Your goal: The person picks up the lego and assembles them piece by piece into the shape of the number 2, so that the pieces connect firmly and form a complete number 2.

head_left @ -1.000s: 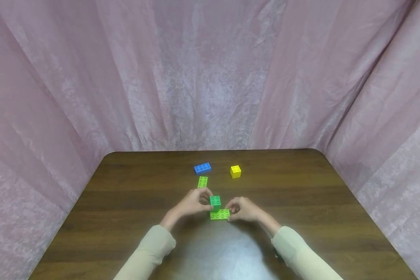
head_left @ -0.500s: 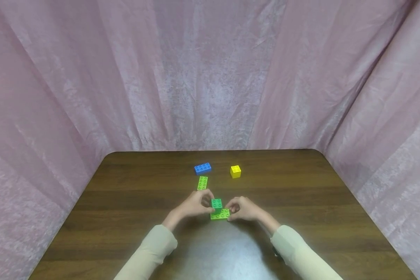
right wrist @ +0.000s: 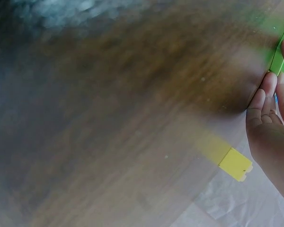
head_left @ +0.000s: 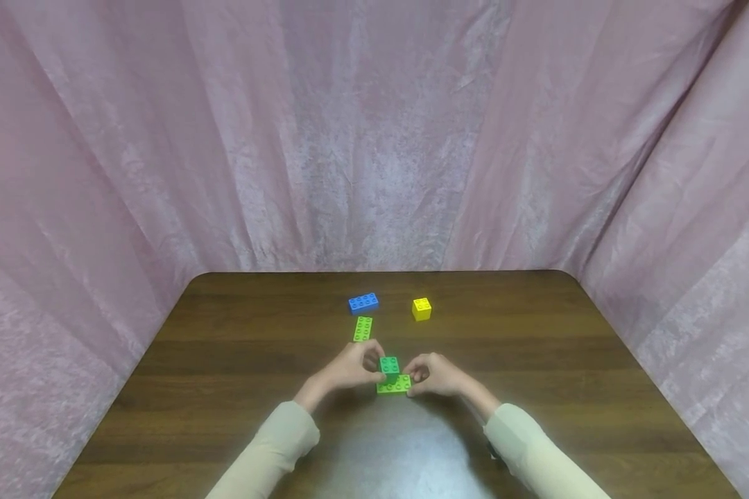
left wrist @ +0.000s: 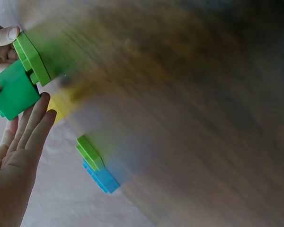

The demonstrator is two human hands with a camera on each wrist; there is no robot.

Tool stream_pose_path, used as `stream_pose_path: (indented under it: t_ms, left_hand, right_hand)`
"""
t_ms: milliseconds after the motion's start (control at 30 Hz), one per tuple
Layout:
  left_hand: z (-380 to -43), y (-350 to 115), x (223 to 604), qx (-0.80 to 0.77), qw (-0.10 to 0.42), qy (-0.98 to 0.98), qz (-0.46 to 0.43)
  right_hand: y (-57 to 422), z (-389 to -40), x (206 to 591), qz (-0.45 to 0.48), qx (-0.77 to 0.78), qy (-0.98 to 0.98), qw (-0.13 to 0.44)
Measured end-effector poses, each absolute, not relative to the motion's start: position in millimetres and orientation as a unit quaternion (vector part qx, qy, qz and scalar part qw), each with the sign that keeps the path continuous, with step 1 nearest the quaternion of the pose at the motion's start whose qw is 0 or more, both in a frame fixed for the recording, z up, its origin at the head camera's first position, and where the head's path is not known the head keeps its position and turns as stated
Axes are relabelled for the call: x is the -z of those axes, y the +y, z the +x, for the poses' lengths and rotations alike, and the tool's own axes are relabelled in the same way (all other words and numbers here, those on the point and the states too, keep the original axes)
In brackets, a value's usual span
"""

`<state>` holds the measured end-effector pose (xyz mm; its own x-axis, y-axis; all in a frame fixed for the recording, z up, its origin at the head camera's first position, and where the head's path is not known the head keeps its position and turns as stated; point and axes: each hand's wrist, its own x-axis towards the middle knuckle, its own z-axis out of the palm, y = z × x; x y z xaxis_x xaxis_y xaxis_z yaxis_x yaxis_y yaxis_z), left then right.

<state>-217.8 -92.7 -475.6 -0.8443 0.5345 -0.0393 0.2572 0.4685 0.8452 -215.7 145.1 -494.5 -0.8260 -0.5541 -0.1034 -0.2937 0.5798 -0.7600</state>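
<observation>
In the head view my left hand (head_left: 352, 364) pinches a dark green square toy brick (head_left: 389, 365) between thumb and fingers. That brick is over a flat lime-green brick (head_left: 394, 385), covering part of its studs. From the left wrist view, the dark green brick (left wrist: 18, 90) is right at the studded side of the lime brick (left wrist: 34, 61); whether they are pressed together I cannot tell. My right hand (head_left: 438, 375) holds the lime brick's right end with thumb and fingers. The right wrist view shows its thumb and fingertips on the lime brick (right wrist: 280, 56).
Beyond my left hand lies a second flat lime-green brick (head_left: 363, 329), with a blue brick (head_left: 363, 303) behind it. A yellow square brick (head_left: 421, 309) stands farther right. The brown wooden table (head_left: 237, 326) ends at a pink curtain (head_left: 374, 173).
My left hand has carried the dark green brick slightly right and toward me, over the lime brick's middle. The right hand keeps its place, and the head view has tilted a little.
</observation>
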Motion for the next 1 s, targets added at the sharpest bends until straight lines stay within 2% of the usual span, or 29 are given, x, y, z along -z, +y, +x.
stream_pose_path:
  t_ms: [1000]
  left_hand:
    - [-211.8,-84.2,478.4,-0.454,0.160,0.836,0.264]
  right_hand:
    - [145.5,-216.1,496.0,-0.251,0.398,0.867,0.166]
